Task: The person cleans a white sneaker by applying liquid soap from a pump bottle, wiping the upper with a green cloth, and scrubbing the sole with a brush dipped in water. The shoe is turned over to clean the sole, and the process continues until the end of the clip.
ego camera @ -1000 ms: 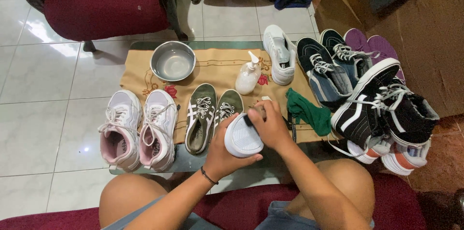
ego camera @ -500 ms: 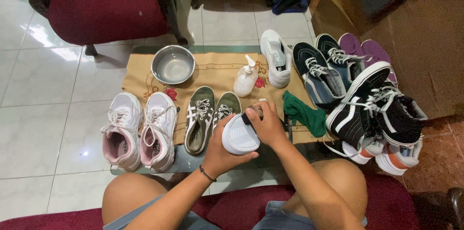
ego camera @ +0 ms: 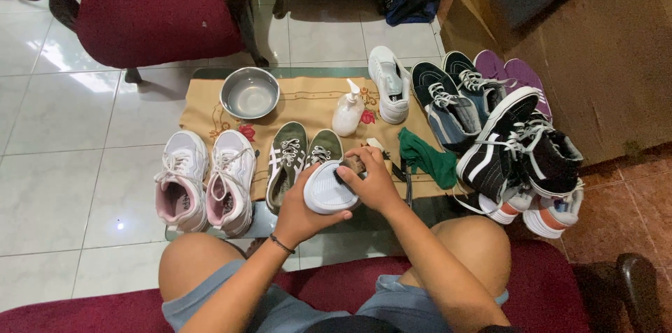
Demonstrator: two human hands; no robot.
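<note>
My left hand grips a white sneaker with its pale sole turned up toward me. My right hand holds a small brush pressed against the sole's far edge. Both hands hover over the near edge of a low glass table covered by a tan embroidered cloth. Just beyond the hands lies a pair of olive green sneakers. A white pump bottle and a steel bowl stand farther back on the cloth.
Pink-and-white sneakers sit at the left. One white sneaker, navy sneakers, black high-tops, purple slippers and a green rag crowd the right. Red chairs stand behind the table; a wooden cabinet at right.
The hands keep the sneaker and brush in nearly the same place; the brush hand shifts slightly against the sole. The view has tilted a little.
</note>
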